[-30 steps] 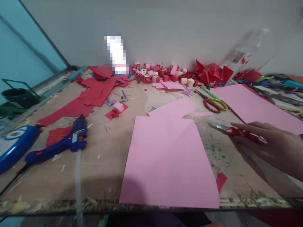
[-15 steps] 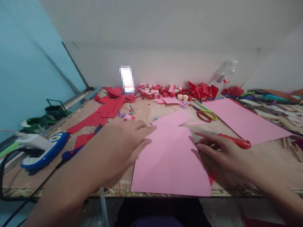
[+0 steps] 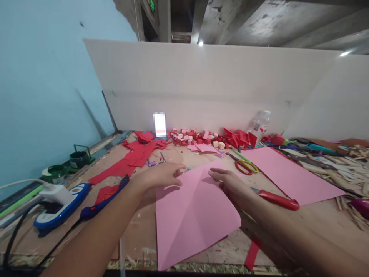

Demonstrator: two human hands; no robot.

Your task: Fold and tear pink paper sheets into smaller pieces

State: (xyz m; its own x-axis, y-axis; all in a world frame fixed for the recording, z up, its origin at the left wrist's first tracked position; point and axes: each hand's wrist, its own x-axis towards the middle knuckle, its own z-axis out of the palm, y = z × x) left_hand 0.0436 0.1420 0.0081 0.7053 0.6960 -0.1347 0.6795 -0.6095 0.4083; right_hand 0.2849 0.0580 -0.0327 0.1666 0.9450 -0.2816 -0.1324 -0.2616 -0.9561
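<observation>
Two sheets of pink paper lie on my bench (image 3: 317,219), and the nearer pink sheet (image 3: 190,211), creased but still unfolded, lies at the front edge under both my hands. My left hand (image 3: 157,177) rests flat on its far left corner and my right hand (image 3: 230,185) on its top edge, both holding nothing; the red knife (image 3: 276,199) lies just beside.
</observation>
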